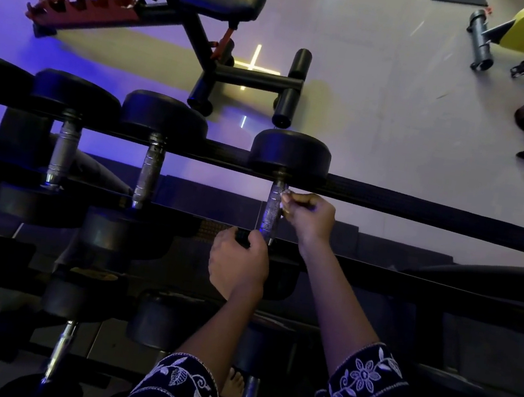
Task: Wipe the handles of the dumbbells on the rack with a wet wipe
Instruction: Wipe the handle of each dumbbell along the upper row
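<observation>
Wiping is under way on the rightmost dumbbell (274, 200) of the rack's (418, 215) top tier, at the far rail. The right hand (309, 218) presses curled fingers against the far end of its knurled handle (272, 211), pinching a small pale wipe (285, 196) of which only a corner shows. The left hand (238, 265) is closed over the dumbbell's near end at the front rail, apparently steadying it.

The main risk, as I judge it, is the dumbbell rolling or sliding on the rails if the wiping stroke pushes sideways while the left hand loosens; fingers could be caught between weight and rail. The knurling may also shred or snag so small a wipe, leaving scraps. Because the wipe touches only the handle's right side, the underside and left face could be missed unless the handle is turned. Three handles to the left look untouched, though dim light makes that uncertain.
</observation>
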Demonstrator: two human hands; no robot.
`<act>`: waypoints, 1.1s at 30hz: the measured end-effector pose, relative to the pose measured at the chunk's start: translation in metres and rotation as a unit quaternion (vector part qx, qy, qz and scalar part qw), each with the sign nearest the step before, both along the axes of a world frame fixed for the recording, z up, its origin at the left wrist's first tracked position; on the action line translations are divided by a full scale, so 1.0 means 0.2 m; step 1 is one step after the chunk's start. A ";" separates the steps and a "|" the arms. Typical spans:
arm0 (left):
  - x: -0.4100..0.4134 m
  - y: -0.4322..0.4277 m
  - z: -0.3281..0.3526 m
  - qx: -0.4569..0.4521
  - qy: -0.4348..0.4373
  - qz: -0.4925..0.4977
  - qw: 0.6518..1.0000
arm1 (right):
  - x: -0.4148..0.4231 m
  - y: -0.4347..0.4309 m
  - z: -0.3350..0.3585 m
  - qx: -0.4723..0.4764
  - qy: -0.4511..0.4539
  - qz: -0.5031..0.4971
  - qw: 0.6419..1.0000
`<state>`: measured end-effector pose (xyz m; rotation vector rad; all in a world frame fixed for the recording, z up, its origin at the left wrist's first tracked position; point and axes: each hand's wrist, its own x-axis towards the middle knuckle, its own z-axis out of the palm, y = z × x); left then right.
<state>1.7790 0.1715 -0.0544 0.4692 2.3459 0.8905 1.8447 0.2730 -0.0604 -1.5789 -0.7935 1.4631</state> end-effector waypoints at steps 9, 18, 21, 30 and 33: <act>0.00 0.01 -0.01 -0.003 -0.002 0.009 1.000 | 0.04 -0.07 0.00 -0.066 0.034 0.032 0.997; -0.01 0.01 -0.01 -0.004 -0.009 0.010 1.000 | 0.08 -0.11 0.02 -0.125 0.049 0.081 0.988; 0.00 0.01 -0.01 0.000 -0.008 0.008 1.000 | 0.06 -0.09 0.02 -0.109 0.041 0.048 0.992; -0.01 -0.01 -0.02 0.024 -0.009 0.004 1.000 | -0.08 -0.11 0.04 0.193 -0.327 0.044 0.924; -0.01 0.00 -0.02 0.025 -0.008 0.007 1.000 | -0.12 -0.02 0.04 0.202 -0.337 -0.001 0.920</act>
